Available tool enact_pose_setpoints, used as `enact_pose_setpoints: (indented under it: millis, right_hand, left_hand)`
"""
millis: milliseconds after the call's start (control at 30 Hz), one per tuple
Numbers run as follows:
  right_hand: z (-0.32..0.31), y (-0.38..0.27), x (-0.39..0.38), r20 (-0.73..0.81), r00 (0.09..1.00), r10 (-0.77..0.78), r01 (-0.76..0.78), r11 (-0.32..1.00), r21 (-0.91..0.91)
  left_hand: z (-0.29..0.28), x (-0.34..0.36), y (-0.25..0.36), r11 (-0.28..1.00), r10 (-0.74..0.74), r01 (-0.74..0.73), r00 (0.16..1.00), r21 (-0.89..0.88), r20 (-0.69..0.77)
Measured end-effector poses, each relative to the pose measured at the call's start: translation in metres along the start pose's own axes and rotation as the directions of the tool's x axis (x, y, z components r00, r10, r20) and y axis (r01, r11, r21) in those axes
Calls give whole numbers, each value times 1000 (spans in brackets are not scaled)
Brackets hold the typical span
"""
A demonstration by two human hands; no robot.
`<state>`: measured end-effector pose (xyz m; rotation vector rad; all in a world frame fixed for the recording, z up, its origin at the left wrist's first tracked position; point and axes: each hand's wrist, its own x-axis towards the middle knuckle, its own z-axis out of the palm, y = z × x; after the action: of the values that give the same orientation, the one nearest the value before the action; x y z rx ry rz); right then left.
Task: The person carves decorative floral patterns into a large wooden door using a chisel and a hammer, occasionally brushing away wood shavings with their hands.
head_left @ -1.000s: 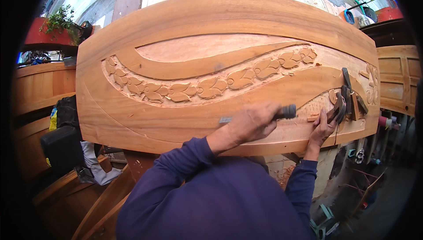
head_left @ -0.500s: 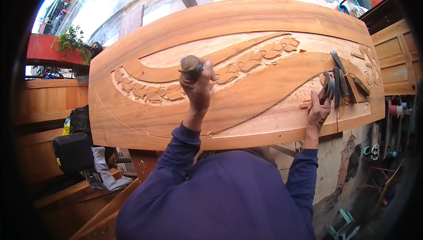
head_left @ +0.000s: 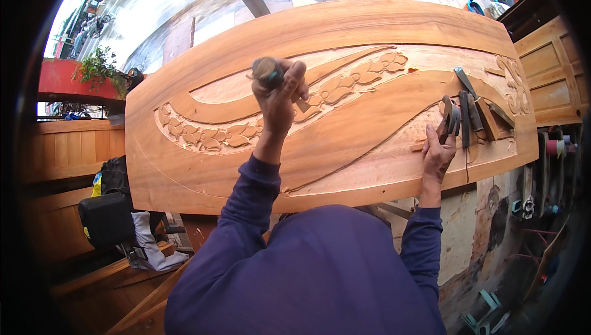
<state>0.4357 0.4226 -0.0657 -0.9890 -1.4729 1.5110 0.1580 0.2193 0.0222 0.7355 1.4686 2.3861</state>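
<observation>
My left hand clamps a blurred handle over carved wood; whether my right hand grips, I can't tell.

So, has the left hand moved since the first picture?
Yes: against the panel, the left hand has shifted left and toward the far edge, now overlapping the carved flowers in view.

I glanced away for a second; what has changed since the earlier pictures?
The left hand has moved left and forward, over the carved flowers, turning its dark-handled tool from handle pointing right to end-on toward the camera. Its grip is kept. The right hand stays at the dark curved tool.
</observation>
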Motion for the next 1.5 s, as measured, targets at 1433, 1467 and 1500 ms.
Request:
enact_pose_setpoints:
  millis: [1433, 1467, 1500]
  right_hand:
    - [151, -180, 71, 117, 148, -982, 929, 98, -356]
    - [156, -163, 70, 288, 181, -940, 903, 43, -428]
    - [160, -155, 66, 454, 194, -870, 879, -50, -474]
  left_hand:
    - [62, 74, -95, 998, 36, -46, 980, 50, 197]
    - [55, 74, -92, 997, -20, 6, 986, 81, 167]
    - [46, 84, -98, 969, 148, -185, 965, 162, 218]
